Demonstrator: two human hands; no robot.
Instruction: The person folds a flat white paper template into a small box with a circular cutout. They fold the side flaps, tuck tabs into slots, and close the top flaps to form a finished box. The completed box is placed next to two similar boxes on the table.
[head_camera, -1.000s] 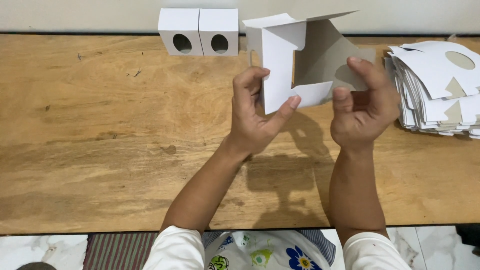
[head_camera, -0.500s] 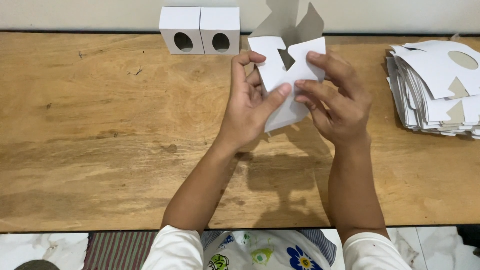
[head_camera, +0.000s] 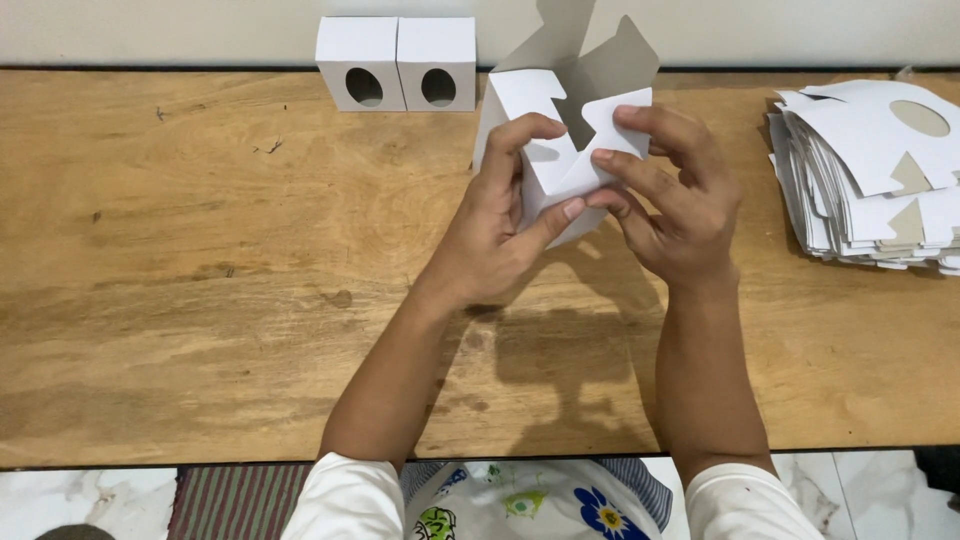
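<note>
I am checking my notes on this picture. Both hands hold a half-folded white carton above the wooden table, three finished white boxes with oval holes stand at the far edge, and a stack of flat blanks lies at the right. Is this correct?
Not quite: the head view shows two finished white boxes, not three. The rest stands: the left hand and right hand hold the half-folded white carton above the wooden table, and the stack of flat blanks lies at the right.

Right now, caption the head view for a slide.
Both hands, left hand and right hand, fold a white carton above the wooden table.
</note>
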